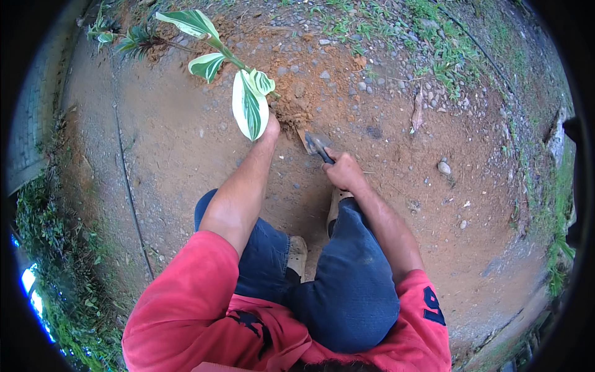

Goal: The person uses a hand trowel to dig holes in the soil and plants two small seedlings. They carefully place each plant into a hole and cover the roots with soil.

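Note:
My right hand [343, 168] is closed around the dark handle of a garden trowel [312, 143], whose soil-smeared blade points up and left at a patch of loose reddish soil [297, 104]. Beside that soil is my left hand [271, 126], partly covered by a broad green-and-white leaf; its fingers are hidden, so what it holds cannot be made out. The variegated leafy plant [250, 104] leans over this hand, its stem slanting to the upper left. The lower end of the stem lies near the loose soil.
Smaller plants with reddish and green leaves [135, 42] grow at the upper left. A thin dark hose or cable [123, 162] runs along the left ground, another [479, 44] at the upper right. Pebbles and a dry leaf [417, 111] lie to the right. Both shoes are below my hands.

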Tool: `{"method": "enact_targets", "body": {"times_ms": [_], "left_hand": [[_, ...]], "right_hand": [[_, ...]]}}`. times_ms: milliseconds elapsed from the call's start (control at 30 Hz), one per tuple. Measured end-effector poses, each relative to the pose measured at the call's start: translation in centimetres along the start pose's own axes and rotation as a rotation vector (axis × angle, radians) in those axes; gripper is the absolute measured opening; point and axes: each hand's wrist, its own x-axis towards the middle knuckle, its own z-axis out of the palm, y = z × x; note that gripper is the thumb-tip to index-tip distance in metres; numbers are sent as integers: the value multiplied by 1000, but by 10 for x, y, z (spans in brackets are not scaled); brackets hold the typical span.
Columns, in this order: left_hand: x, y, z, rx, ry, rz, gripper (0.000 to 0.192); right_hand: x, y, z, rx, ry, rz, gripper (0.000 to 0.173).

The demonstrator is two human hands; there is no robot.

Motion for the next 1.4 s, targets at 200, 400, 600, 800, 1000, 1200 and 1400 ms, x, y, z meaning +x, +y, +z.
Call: {"method": "enact_targets", "body": {"times_ms": [200,400,600,800,1000,1200,1400], "left_hand": [[-14,5,3,89,0,130,34],[-34,25,-20,-285,2,46,45],[-84,52,-39,14,-196,135,84],[-84,54,-14,28,-168,150,76],[-79,47,1,37,-106,204,46],[-68,41,-2,39,-155,262,29],[-42,15,-11,-2,97,467,21]], "right_hand": [[-9,-11,2,-476,110,-110,59],[-45,-21,-32,-402,167,-80,57],[-54,-12,-47,-375,141,61,58],[-34,-2,-22,-517,134,10,62],[-21,10,-26,-549,91,-24,60],[-9,12,-21,-487,48,-132,61],[-19,-18,2,-439,-1,-135,62]]}}
